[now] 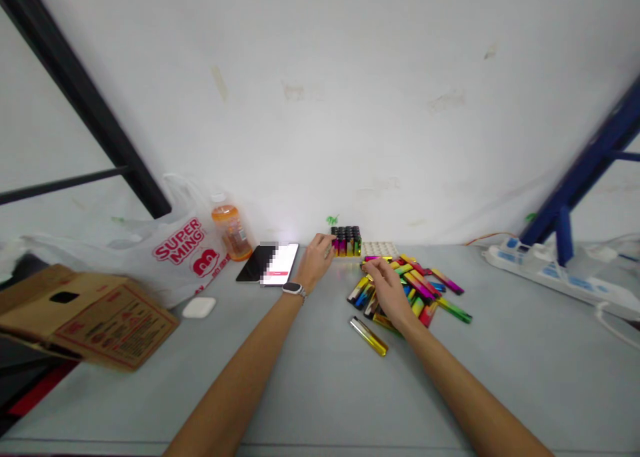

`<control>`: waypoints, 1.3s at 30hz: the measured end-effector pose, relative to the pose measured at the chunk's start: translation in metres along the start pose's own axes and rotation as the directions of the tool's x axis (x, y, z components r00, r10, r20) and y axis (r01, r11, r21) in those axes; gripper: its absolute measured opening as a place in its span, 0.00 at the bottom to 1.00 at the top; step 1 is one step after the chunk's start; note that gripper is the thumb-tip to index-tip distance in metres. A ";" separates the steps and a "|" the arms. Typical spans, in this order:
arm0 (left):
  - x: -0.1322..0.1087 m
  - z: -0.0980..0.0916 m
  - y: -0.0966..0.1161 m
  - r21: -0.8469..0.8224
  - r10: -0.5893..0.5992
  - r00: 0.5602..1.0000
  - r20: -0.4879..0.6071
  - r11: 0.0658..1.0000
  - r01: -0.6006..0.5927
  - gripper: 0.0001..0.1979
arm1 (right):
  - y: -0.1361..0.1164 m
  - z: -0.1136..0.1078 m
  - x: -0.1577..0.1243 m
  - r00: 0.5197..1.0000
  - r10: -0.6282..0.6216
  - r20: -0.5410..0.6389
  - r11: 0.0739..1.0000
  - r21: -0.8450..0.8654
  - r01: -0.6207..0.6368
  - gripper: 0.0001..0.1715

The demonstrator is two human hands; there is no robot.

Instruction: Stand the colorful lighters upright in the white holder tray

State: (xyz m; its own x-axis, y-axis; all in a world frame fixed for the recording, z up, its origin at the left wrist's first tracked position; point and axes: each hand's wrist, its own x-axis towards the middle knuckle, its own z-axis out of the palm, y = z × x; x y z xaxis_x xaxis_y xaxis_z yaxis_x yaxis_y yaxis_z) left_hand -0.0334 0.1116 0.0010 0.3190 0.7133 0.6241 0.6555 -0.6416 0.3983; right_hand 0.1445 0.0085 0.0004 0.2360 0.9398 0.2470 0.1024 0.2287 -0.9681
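Colourful metallic lighters (pixel 420 285) lie in a loose pile on the grey table. My right hand (pixel 387 289) is over the pile's left side, its fingers bent down and drawn together; what is between them cannot be made out. Several black-topped lighters (pixel 346 241) stand upright in rows against the wall, at the left end of a pale tray with holes (pixel 380 249). My left hand (pixel 316 260) is at the left end of these rows, fingers curled together, fingertips close to or touching them. A single silver-and-yellow lighter (pixel 369 336) lies apart, nearer to me.
Left of my hands are a phone (pixel 280 265), an orange bottle (pixel 231 230), a white plastic bag (pixel 150 270), a small white case (pixel 199 307) and an open cardboard box (pixel 115 323). A white power strip (pixel 560 280) lies at the right, by a blue metal post (pixel 575 170).
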 end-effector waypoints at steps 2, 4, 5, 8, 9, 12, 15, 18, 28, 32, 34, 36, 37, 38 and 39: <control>-0.002 0.000 0.002 0.057 0.006 1.000 -0.001 0.998 -0.006 0.19 | 0.002 -0.002 0.001 1.000 -0.018 -0.012 1.000 -0.022 0.018 0.12; -0.005 0.001 0.004 0.123 -0.002 1.000 -0.004 0.992 0.003 0.21 | 0.005 -0.004 0.002 0.999 -0.030 -0.015 0.999 -0.039 0.029 0.10; -0.007 0.000 0.005 0.158 -0.007 1.000 -0.001 0.987 0.007 0.22 | 0.007 -0.005 0.003 0.999 -0.038 -0.013 0.998 -0.051 0.037 0.09; -0.010 -0.002 0.009 0.244 -0.022 1.000 0.019 0.970 0.017 0.25 | 0.012 -0.009 0.006 0.997 -0.080 0.004 0.993 -0.087 0.080 0.08; -0.011 -0.003 0.011 0.259 -0.030 0.999 0.019 0.966 0.024 0.26 | 0.013 -0.011 0.006 0.996 -0.093 0.012 0.991 -0.091 0.093 0.08; -0.016 -0.003 0.021 0.247 -0.053 0.998 -0.029 0.967 0.058 0.28 | 0.012 -0.020 0.007 0.993 -0.113 0.021 0.988 -0.108 0.115 0.08; -0.027 0.001 0.042 0.151 -0.056 0.994 -0.091 0.986 0.070 0.26 | 0.006 -0.034 0.001 0.983 -0.183 0.008 0.959 -0.220 0.180 0.09; -0.047 0.006 0.071 0.005 0.002 1.000 0.012 1.000 -0.002 0.20 | 0.002 -0.044 -0.011 0.945 -0.321 0.067 0.874 -0.364 0.322 0.09; -0.073 0.026 0.095 0.032 0.129 0.939 0.317 0.989 -0.147 0.28 | 0.018 -0.015 -0.016 0.926 -0.376 0.045 0.853 -0.374 0.364 0.07; -0.059 0.027 0.073 0.117 0.099 0.955 0.281 0.984 -0.137 0.23 | 0.023 0.005 0.003 0.923 -0.383 0.028 0.888 -0.263 0.377 0.07; -0.054 0.025 0.063 0.153 0.061 0.968 0.243 0.983 -0.100 0.19 | 0.025 0.011 0.013 0.933 -0.359 0.001 0.915 -0.196 0.352 0.07; -0.053 0.022 0.056 0.184 0.017 0.979 0.204 0.981 -0.055 0.16 | 0.024 0.010 0.019 0.935 -0.354 0.011 0.917 -0.192 0.349 0.07; -0.052 0.020 0.054 0.195 0.002 0.982 0.188 0.980 -0.039 0.15 | 0.022 0.007 0.021 0.931 -0.361 0.042 0.905 -0.223 0.361 0.07; -0.053 0.018 0.053 0.199 -0.007 0.985 0.173 0.980 -0.028 0.14 | 0.019 0.002 0.021 0.925 -0.371 0.083 0.884 -0.274 0.379 0.07; -0.053 0.015 0.052 0.197 -0.010 0.987 0.161 0.980 -0.022 0.14 | 0.015 -0.005 0.019 0.916 -0.374 0.146 0.852 -0.337 0.401 0.07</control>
State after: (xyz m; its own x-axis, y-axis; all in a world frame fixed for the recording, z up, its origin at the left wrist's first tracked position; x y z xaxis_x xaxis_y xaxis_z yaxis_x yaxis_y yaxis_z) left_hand -0.0060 0.0449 -0.0217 0.4184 0.7558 0.5036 0.7701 -0.5892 0.2445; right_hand 0.1552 0.0288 -0.0087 0.0367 0.8123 0.5820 0.5077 0.4865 -0.7110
